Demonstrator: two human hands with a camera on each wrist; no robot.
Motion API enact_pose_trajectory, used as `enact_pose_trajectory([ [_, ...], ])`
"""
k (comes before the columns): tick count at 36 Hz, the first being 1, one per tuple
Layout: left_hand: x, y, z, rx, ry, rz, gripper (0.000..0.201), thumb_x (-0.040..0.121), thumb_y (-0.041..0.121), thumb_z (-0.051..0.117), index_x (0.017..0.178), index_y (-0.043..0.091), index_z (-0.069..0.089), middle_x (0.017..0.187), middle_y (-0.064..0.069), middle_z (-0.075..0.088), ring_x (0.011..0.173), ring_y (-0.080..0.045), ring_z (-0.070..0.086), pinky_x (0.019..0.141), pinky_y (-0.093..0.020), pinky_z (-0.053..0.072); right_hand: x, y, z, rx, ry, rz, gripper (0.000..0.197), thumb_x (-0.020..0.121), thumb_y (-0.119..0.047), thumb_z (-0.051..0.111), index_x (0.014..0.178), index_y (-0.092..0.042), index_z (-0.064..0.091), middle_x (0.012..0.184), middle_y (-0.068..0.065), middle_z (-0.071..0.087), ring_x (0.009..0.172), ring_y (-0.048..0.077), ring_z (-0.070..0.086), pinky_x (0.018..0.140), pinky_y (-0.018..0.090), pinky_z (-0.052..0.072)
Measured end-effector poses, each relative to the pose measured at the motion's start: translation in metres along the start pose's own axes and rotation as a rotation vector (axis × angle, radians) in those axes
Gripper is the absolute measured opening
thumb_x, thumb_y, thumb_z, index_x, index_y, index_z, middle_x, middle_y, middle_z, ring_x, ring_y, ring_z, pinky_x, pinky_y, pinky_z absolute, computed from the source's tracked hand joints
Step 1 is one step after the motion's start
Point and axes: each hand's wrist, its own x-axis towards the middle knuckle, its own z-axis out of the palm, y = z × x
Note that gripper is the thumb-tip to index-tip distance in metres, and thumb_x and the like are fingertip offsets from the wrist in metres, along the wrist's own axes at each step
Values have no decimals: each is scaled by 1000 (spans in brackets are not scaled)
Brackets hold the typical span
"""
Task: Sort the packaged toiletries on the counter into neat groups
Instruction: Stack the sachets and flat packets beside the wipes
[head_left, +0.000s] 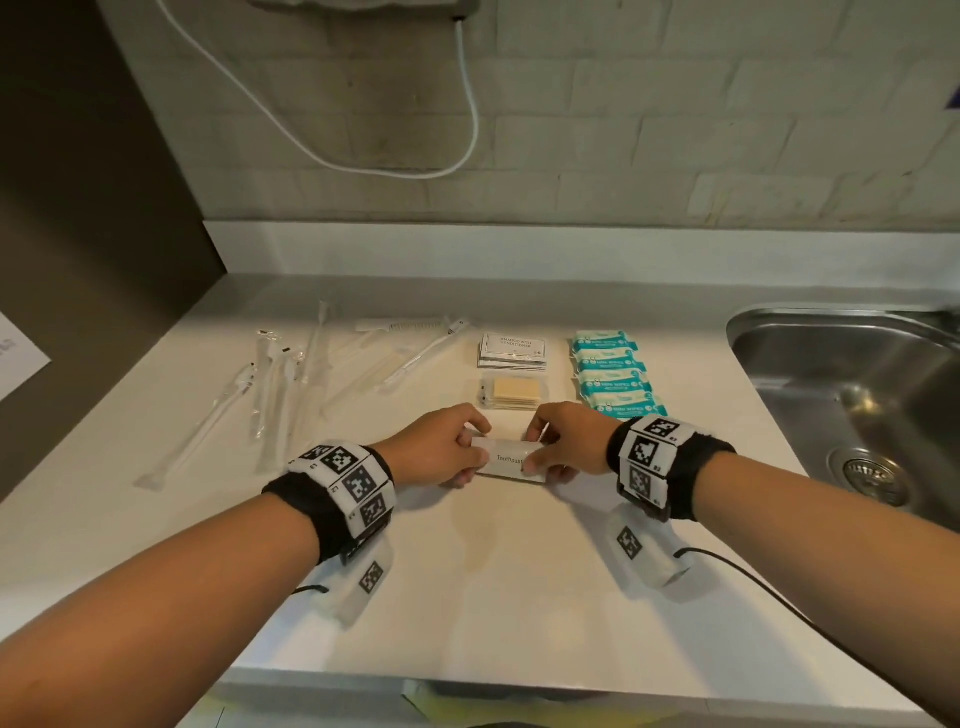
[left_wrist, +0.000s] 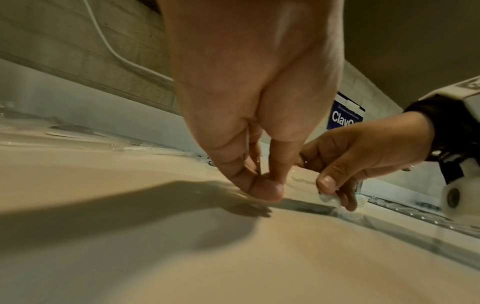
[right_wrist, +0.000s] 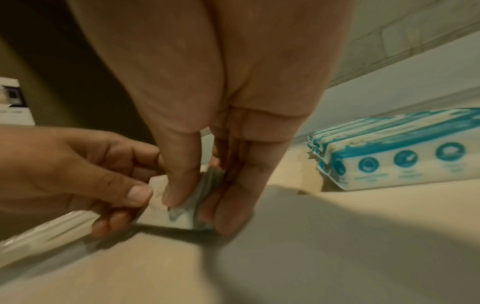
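Note:
A small stack of white toothpaste packets (head_left: 511, 460) (left_wrist: 302, 183) (right_wrist: 187, 207) lies on the white counter (head_left: 493, 571) in front of me. My left hand (head_left: 441, 447) (left_wrist: 259, 185) pinches its left end. My right hand (head_left: 563, 441) (right_wrist: 197, 197) pinches its right end, thumb in front and fingers behind. Just beyond lie a clear pack of tan soap sheets (head_left: 514, 392), a pile of shampoo sachets (head_left: 513, 351) and a row of teal wipes packs (head_left: 613, 374) (right_wrist: 394, 150). Wrapped toothbrushes and combs (head_left: 311, 374) lie scattered at the left.
A steel sink (head_left: 862, 395) is sunk into the counter at the right. A white cable (head_left: 467, 119) hangs on the tiled back wall. A dark panel (head_left: 78, 208) bounds the counter's left side. Bare counter lies near the front edge.

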Motion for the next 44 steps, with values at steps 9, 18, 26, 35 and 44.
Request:
enact_pose_trajectory([
  [9,7,12,6,370,97,61,22,91,20,63,112,14,61,94,-1,59,82,-17,57,76,-28,46,5,-2,-1,-29,41,76,29,84,-16,72,111,-8,66,100,9,73,78,18,67,84,31,58],
  [18,7,16,4,472,72,42,39,95,26,59,131,11,57,124,-7,55,110,-20,55,89,-23,40,3,1,-1,-85,70,71,35,89,-27,64,121,-14,60,105,7,69,92,22,68,88,35,57],
  [26,6,20,2,671,-46,78,68,83,40,71,140,14,45,125,-4,44,96,-16,48,84,-23,40,0,-6,4,-475,122,-51,63,83,-46,65,136,-18,47,127,6,52,111,25,56,89,33,47],
  [35,18,29,6,766,-52,125,34,70,29,78,94,13,60,92,-2,52,80,-22,55,62,-28,42,11,-18,12,-636,92,-87,61,69,-38,79,122,-19,55,101,0,50,84,19,55,70,27,47],
  [44,27,36,3,744,-57,154,32,72,24,78,98,11,65,82,0,56,69,-15,49,53,-23,36,19,-18,2,-636,85,-66,49,71,-35,78,113,-15,63,93,2,61,78,19,57,65,25,47],
])
